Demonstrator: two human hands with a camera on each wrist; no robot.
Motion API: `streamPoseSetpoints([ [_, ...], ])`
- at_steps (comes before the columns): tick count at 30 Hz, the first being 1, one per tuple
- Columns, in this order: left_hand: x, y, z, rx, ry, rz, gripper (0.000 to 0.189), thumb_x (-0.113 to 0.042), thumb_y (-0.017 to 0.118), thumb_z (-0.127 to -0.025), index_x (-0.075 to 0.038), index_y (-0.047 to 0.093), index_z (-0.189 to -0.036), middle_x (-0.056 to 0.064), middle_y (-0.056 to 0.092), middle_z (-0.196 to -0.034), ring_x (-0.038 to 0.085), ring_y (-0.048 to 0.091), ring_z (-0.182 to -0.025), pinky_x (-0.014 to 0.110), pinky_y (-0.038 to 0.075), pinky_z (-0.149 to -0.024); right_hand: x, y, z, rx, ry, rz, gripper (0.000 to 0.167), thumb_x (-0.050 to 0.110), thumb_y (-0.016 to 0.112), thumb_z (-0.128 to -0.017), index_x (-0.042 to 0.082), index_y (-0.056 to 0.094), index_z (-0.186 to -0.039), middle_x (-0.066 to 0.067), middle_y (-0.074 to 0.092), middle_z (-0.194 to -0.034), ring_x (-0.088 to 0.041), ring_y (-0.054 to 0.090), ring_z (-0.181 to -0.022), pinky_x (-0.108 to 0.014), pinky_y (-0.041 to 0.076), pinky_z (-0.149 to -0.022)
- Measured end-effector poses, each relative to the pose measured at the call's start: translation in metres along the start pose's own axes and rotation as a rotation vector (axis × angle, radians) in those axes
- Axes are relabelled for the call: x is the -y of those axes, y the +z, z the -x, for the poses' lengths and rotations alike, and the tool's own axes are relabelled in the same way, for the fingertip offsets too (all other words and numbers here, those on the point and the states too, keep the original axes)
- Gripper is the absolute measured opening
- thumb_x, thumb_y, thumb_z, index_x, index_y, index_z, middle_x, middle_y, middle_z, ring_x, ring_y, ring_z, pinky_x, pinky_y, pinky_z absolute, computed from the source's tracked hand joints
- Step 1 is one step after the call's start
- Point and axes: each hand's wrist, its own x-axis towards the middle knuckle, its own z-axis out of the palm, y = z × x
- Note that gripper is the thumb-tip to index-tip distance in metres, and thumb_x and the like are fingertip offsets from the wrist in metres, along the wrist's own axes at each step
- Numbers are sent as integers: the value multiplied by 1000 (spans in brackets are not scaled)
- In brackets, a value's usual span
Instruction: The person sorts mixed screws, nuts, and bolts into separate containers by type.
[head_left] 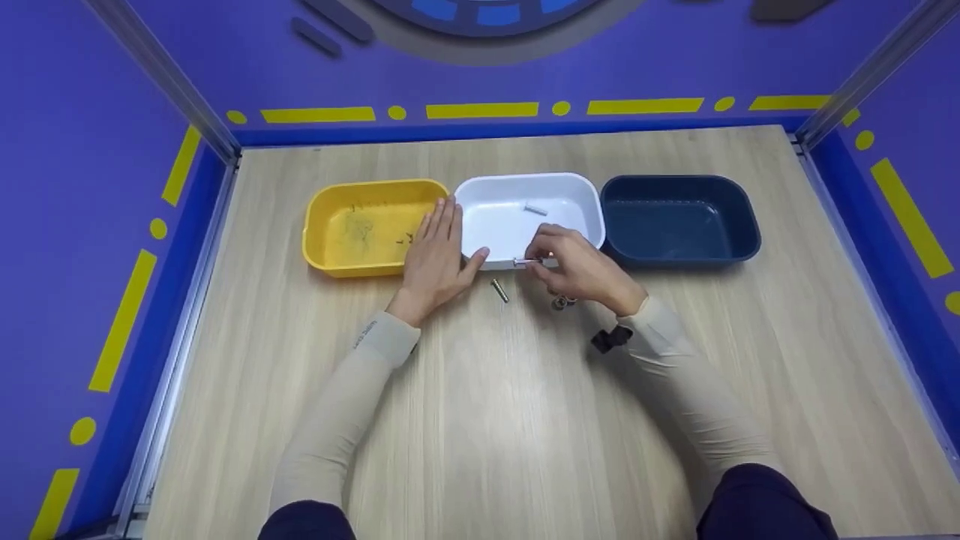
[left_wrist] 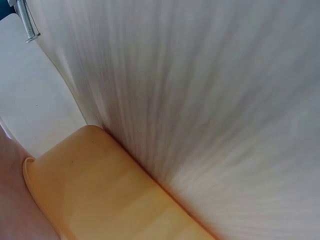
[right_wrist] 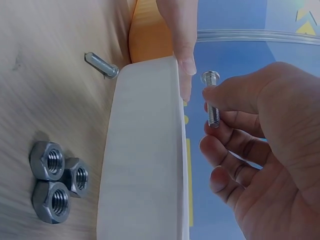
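My right hand (head_left: 576,266) pinches a silver bolt (right_wrist: 212,102) between thumb and fingers, over the near rim of the white bin (right_wrist: 142,150). The bolt's round head and threaded shank both show in the right wrist view. Flat across the adjoining rims of the white bin and the yellow bin (head_left: 352,268) lies my left hand (head_left: 435,259), fingers straight and thumb at the white edge. Inside the white bin is another bolt (head_left: 535,209). One more bolt (head_left: 499,290) lies on the table in front, and three hex nuts (right_wrist: 52,202) sit together below my right hand.
A dark blue bin (head_left: 679,261) stands at the right end of the row, beside the white one. Small dark bits (head_left: 405,239) lie in the yellow bin. Blue panels (head_left: 480,82) with yellow marks enclose the wooden table (head_left: 487,420) at the back and sides.
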Motion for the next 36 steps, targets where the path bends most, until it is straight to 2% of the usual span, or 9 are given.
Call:
streamPoseSetpoints([
  [3, 0, 0, 0, -3, 1, -7, 95, -68, 27, -108, 4, 14, -169, 21, 8, -179, 33, 5, -168, 45, 7, -138, -1, -1, -1, -10, -2, -2, 7, 8, 73, -98, 1, 74, -98, -11, 70, -99, -25, 69, -95, -42, 60, -89],
  [10, -2, 1, 0, 7, -3, -2, 95, -69, 25, -108, 3, 12, -169, 20, 6, -179, 32, 4, -168, 43, 5, -138, -5, -6, -5, -48, 15, -39, 7, 7, 72, -98, 1, 75, -98, -12, 69, -98, -27, 67, -94, -52, 60, -88],
  [18, -2, 2, 0, 17, -4, -5, 94, -68, 25, -108, 2, 11, -170, 19, 5, -180, 31, 3, -168, 42, 2, -138, -12, -10, -16, -73, 34, -28, 9, 8, 72, -100, 0, 75, -100, -14, 69, -97, -31, 67, -93, -53, 60, -88],
  [25, -3, 3, -2, 7, 1, -5, 95, -68, 25, -108, 3, 12, -169, 20, 7, -179, 32, 4, -168, 45, 8, -138, -20, -10, -25, -88, 75, -46, 10, 8, 72, -100, -1, 76, -102, -14, 70, -98, -30, 67, -93, -54, 60, -88],
  [32, -1, 2, -2, 4, 6, -2, 94, -68, 25, -108, 4, 12, -169, 21, 7, -179, 33, 5, -168, 45, 6, -138, -29, -10, -34, -121, 128, -55, 9, 6, 72, -99, -2, 76, -103, -15, 70, -100, -30, 67, -94, -54, 60, -89],
  [36, 0, 1, -1, 2, 2, -15, 95, -68, 24, -108, 4, 13, -169, 21, 6, -179, 33, 5, -168, 46, 8, -138, -34, -8, -41, -132, 144, -64, 9, 7, 73, -99, -1, 76, -102, -15, 71, -100, -30, 67, -94, -53, 60, -89],
])
